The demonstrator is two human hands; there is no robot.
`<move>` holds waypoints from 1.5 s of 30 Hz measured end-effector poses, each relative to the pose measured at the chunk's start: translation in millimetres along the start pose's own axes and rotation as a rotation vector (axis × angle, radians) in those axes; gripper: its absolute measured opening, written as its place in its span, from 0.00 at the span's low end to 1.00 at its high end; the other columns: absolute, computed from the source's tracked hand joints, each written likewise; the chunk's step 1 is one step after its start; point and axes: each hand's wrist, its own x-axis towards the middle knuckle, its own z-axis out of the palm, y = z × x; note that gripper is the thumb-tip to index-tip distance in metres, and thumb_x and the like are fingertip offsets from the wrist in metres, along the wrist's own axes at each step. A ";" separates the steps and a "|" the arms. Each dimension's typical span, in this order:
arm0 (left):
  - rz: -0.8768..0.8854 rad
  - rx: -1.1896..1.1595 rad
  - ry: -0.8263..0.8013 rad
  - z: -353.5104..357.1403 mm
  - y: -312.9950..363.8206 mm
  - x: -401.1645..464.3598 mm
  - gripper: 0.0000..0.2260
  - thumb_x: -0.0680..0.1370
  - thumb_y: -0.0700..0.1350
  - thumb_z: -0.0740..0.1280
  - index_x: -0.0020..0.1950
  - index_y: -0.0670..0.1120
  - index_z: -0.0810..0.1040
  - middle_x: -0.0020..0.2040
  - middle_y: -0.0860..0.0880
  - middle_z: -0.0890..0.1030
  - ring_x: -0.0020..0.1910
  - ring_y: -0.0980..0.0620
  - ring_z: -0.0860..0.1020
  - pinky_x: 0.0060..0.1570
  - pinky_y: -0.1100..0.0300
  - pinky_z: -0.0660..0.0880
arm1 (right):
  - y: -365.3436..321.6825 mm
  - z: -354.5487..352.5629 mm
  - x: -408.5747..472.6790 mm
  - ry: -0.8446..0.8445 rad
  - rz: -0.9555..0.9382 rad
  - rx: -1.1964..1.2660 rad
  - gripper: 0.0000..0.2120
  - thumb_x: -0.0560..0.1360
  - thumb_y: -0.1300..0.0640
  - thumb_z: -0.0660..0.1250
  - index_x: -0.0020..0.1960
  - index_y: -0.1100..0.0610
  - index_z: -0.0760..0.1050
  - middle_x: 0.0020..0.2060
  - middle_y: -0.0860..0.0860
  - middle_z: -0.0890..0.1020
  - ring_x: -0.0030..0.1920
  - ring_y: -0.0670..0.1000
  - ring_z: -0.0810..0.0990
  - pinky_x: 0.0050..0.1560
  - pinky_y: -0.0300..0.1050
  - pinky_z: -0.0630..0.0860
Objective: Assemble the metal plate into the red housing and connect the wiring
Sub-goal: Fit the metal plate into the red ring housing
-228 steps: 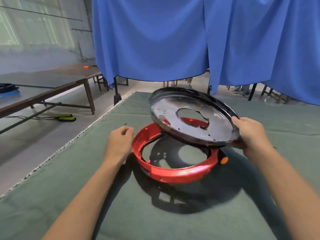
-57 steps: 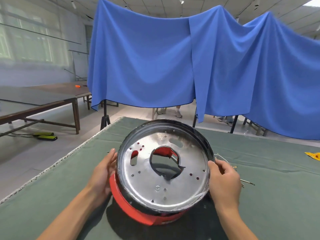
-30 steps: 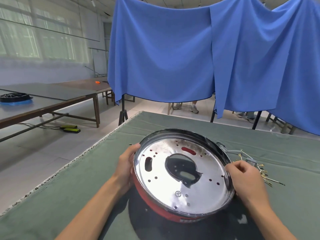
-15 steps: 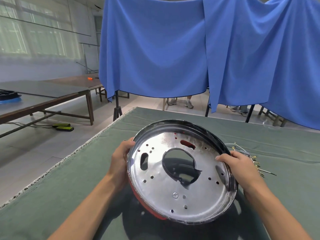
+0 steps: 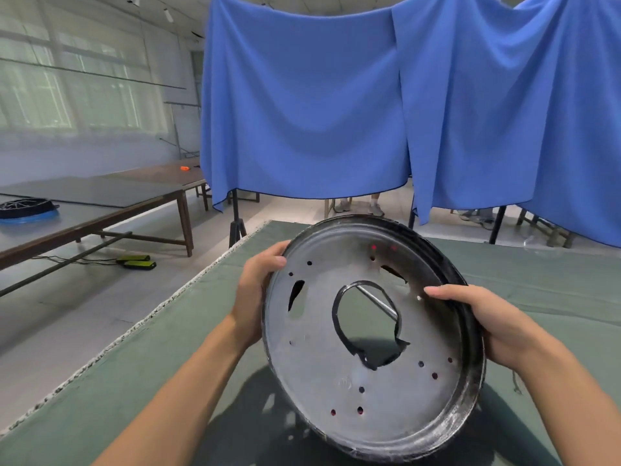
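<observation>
My left hand (image 5: 257, 294) had its fingers (image 5: 275, 255) curled over one edge of the metal plate (image 5: 366, 334), and my right hand (image 5: 494, 326) clamped the opposite rim, thumb lying on the plate's face. I held the plate tilted up off the green table (image 5: 100, 385), probably to line its holes up. The red housing showed only as red glints through those holes, so it sat behind the plate. I could not see the wiring.
</observation>
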 end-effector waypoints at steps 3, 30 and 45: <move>0.052 0.099 -0.038 9.2 8.4 10.0 0.23 0.69 0.43 0.56 0.61 0.41 0.77 0.57 0.34 0.78 0.55 0.36 0.77 0.57 0.41 0.72 | 0.8 -4.0 -1.0 0.117 -0.116 0.077 0.11 0.72 0.59 0.68 0.52 0.62 0.81 0.45 0.60 0.85 0.40 0.58 0.85 0.41 0.49 0.80; 0.267 0.766 0.355 -28.8 -21.6 5.0 0.09 0.78 0.43 0.65 0.40 0.42 0.80 0.34 0.43 0.81 0.37 0.38 0.78 0.38 0.41 0.77 | -4.1 7.4 -1.5 0.359 -0.251 -0.510 0.11 0.70 0.47 0.70 0.49 0.50 0.75 0.42 0.49 0.83 0.43 0.51 0.82 0.43 0.47 0.76; 0.257 0.908 0.349 5.4 -6.7 45.2 0.27 0.72 0.63 0.61 0.32 0.38 0.75 0.29 0.40 0.76 0.28 0.43 0.68 0.29 0.51 0.67 | -8.7 4.0 -6.8 0.727 -0.593 -0.493 0.07 0.74 0.50 0.69 0.38 0.50 0.77 0.35 0.42 0.81 0.40 0.45 0.79 0.36 0.43 0.70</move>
